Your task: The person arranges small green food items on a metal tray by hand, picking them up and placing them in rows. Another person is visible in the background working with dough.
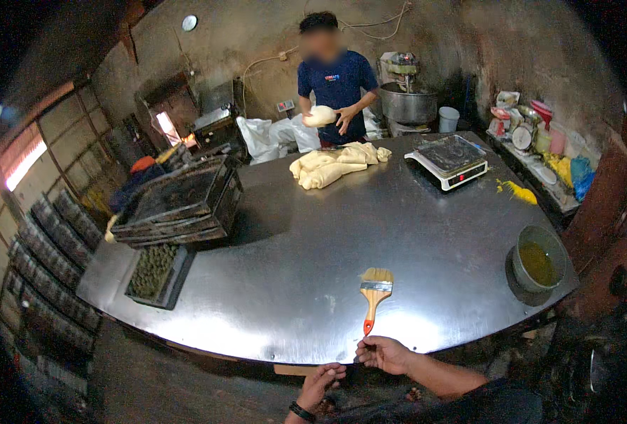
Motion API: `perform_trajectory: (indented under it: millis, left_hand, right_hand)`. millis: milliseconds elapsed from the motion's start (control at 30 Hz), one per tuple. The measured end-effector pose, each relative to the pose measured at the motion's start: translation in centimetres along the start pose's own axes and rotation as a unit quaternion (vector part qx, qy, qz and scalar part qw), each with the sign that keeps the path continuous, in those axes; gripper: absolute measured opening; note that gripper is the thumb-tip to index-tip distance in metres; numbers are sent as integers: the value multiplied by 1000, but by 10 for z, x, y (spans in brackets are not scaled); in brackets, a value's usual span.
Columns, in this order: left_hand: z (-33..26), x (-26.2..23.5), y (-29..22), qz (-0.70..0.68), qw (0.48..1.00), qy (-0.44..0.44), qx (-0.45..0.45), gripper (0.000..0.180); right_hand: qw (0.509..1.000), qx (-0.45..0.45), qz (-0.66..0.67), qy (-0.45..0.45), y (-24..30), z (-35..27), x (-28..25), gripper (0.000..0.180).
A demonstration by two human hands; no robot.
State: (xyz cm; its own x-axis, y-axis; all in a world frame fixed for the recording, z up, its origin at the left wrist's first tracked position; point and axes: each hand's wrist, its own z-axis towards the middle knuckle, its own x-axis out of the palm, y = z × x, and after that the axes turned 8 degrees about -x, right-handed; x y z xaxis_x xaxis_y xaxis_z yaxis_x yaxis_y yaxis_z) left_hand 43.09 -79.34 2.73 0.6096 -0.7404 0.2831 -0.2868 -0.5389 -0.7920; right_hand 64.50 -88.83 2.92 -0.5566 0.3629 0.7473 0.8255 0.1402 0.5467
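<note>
A flat paintbrush (375,300) with pale bristles, a metal band and a red-tipped wooden handle lies on the metal table, its handle toward me. Just at the handle's end is my right hand (389,355), fingers curled and fingertips pinched together. Whatever they may pinch is too small to name. My left hand (320,381), with a dark band at the wrist, is by the table's near edge, left of the right one. Its fingers are bent in and closed; what is between them, if anything, cannot be made out.
Stacked black trays (175,205) and a box of dark green lumps (154,273) stand at left. A basin of yellowish liquid (539,258) sits at right, a scale (448,161) farther back. Across the table, a person (336,88) holds dough (320,116) behind a larger dough mass (336,166).
</note>
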Motion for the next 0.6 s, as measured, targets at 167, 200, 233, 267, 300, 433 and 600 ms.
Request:
perform_trajectory:
  millis: [167,200,233,267,300,433,600]
  left_hand:
    - [-11,-69,-7,-2,998,5,70,35]
    - [-11,-90,-6,-57,997,-9,50,34]
    - [-11,-107,-5,-111,993,-21,26,32]
    - [-15,-127,-9,-152,987,-46,3,31]
    - [-17,-140,-13,-156,986,-55,24,31]
    - [-20,-183,-19,-166,983,-60,57,27]
    - [-16,-196,-48,-149,984,-64,74,26]
  right_hand:
    - [991,-23,10,-131,-15,16,51,19]
    - [991,-29,-4,-129,-24,24,58,18]
    - [992,-31,-20,-120,-29,31,65,19]
    - [993,-23,-16,-116,-39,41,78,18]
    - [993,-16,-12,-114,-44,48,91,18]
    - [990,-32,-62,-119,-50,65,125,18]
    - [985,-35,-50,-162,-54,78,132,20]
